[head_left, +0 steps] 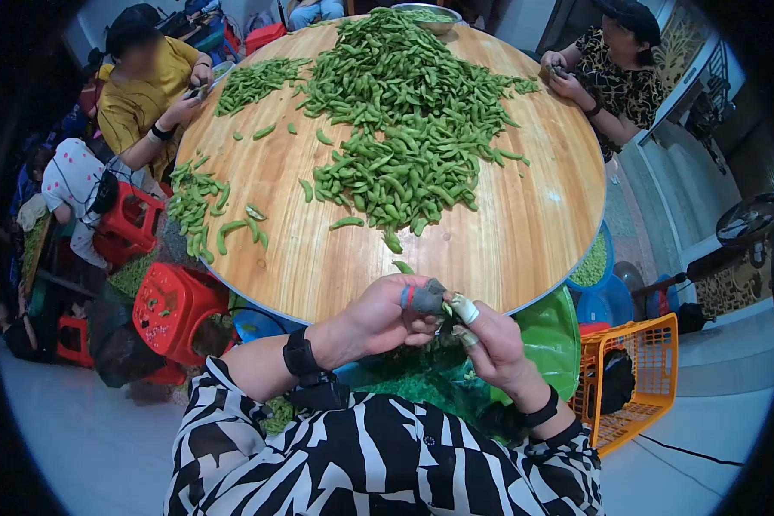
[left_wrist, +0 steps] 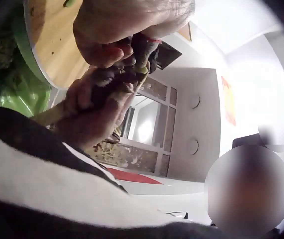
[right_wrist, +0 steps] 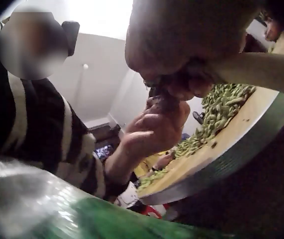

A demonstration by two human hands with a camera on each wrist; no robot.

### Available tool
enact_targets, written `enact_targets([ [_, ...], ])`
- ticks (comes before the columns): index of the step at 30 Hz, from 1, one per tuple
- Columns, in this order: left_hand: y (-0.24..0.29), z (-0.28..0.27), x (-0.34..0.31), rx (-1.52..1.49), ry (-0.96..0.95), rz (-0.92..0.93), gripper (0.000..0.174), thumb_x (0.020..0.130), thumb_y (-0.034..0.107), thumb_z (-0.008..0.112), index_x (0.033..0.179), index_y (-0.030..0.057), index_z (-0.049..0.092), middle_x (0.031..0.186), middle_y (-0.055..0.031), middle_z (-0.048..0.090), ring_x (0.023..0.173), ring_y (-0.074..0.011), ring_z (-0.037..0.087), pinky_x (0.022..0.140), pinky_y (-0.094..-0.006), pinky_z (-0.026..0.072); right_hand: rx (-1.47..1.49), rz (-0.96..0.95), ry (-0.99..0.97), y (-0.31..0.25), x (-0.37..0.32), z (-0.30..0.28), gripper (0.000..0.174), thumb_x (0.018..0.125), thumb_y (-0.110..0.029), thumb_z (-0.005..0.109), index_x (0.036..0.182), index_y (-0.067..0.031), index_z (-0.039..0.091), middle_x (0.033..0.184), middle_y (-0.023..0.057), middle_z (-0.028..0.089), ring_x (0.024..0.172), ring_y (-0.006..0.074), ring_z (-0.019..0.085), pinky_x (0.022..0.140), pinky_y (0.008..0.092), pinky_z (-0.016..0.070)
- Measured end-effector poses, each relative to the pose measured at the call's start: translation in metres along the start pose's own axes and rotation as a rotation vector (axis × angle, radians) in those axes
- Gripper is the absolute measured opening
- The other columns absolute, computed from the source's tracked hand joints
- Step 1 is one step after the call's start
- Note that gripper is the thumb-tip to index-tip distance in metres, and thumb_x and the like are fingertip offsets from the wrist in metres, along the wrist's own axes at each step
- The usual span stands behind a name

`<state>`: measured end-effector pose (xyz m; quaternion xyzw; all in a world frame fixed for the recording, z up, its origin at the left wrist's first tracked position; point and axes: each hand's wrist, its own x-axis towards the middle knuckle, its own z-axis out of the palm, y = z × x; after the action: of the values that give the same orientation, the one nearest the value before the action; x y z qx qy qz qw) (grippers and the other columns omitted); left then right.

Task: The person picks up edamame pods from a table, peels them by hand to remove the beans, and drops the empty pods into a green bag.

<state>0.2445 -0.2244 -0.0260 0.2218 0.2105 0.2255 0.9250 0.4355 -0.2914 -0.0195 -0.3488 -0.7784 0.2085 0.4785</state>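
Fairly bright, even room light keeps the left hand (head_left: pixel 380 311) and right hand (head_left: pixel 499 351) clear in the head view, with a pale glare on the wooden table (head_left: pixel 525 245) beyond the right hand; wide-angle distortion bends the surroundings far to either side of both hands, and the corners go black. In the left wrist view, the ceiling (left_wrist: pixel 231 20) right of the left hand is washed out, the right hand shadowed. In the right wrist view, the right hand is dim and soft, while plastic (right_wrist: pixel 32 191) below its left glares whitish.
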Motion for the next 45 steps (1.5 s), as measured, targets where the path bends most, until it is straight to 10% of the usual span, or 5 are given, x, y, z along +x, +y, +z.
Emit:
enact_targets([
  [2,-0.005,-0.003,0.003,-0.019,0.022,-0.065,0.014,0.091,0.019,0.053,0.093,0.0058,0.059,0.068,-0.0038,0.053,0.051,-0.0119,0.044,0.045,-0.0257,0.0346,-0.198,0.137,-0.298,0.003,-0.009,-0.013,0.046,0.08,0.004,0.056,0.126,0.005,0.049,0.089,0.0187,0.061,0.073,0.0276,0.063,0.062,0.0311,0.0504],
  [9,-0.017,0.0,0.002,0.369,0.085,-0.07,0.006,0.083,0.009,0.059,0.086,0.0034,0.06,0.066,-0.0035,0.057,0.05,-0.0092,0.051,0.04,-0.0207,0.0368,0.013,0.285,-0.049,-0.003,-0.019,-0.005,0.04,0.076,-0.001,0.063,0.114,0.0034,0.054,0.078,0.0154,0.059,0.064,0.028,0.061,0.058,0.0319,0.0481],
  [15,-0.012,-0.011,-0.01,0.535,0.018,-0.306,0.006,0.081,0.007,0.06,0.078,0.0025,0.061,0.062,-0.0027,0.056,0.046,-0.0086,0.049,0.038,-0.0213,0.0345,0.019,0.195,-0.454,-0.002,-0.02,-0.01,0.021,0.071,-0.003,0.065,0.085,-0.0022,0.05,0.065,0.0139,0.046,0.056,0.0344,0.051,0.051,0.0397,0.0424],
  [28,-0.032,-0.017,-0.013,0.498,-0.013,-0.355,0.012,0.088,0.007,0.054,0.092,-0.0014,0.061,0.075,-0.0077,0.062,0.055,-0.0121,0.056,0.043,-0.0225,0.0433,-0.052,0.35,-0.426,-0.005,-0.033,0.002,0.026,0.078,-0.023,0.058,0.093,-0.0031,0.05,0.076,0.0169,0.053,0.068,0.0365,0.056,0.061,0.0421,0.0472],
  [45,-0.027,-0.028,-0.022,0.501,-0.023,-0.406,0.013,0.089,0.003,0.051,0.094,-0.004,0.06,0.072,-0.0106,0.062,0.051,-0.014,0.055,0.04,-0.0244,0.0429,0.097,0.343,-0.545,-0.002,-0.027,0.006,0.028,0.077,-0.015,0.058,0.099,-0.001,0.047,0.085,0.0206,0.053,0.077,0.0408,0.056,0.067,0.0456,0.0463],
])
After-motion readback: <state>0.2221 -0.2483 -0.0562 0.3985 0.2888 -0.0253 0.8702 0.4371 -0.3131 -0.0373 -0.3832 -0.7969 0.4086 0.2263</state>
